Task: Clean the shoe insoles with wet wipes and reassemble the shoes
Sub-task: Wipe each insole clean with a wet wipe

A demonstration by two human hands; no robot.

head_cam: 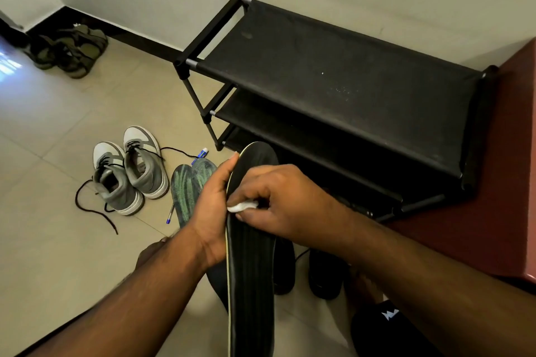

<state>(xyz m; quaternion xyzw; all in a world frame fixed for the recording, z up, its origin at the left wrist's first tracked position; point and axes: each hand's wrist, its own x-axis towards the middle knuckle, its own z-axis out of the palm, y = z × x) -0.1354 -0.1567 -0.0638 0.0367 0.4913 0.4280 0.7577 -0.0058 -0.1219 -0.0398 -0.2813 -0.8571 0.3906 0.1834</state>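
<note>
- Two bare forearms reach in from the bottom edge, meeting over a long black insole held upright, lengthwise, above the floor.
- Left hand grips the insole's left edge, fingers curled round it, thumb up near the toe end.
- Right hand pinches a small white wipe in curled fingers and presses it on the insole's left rim, about midway along.
- Green insoles lie on the floor just left of the hands, overlapping, undersides up; whether they are clean I cannot tell.
- Grey shoes stand side by side further left, laces loose and trailing over the tiles.
- Black shoes sit on the floor below the hands, mostly hidden by the insole and the right arm.
- A black rack stands against the wall, its shelves bare as far as can be seen.
- Likely risks: the wipe is bunched very small, so it may slip from the pinch or miss parts of the surface; hard rubbing could bend the thin insole; a damp insole refitted too early could trap moisture; the loose laces could snag.
</note>
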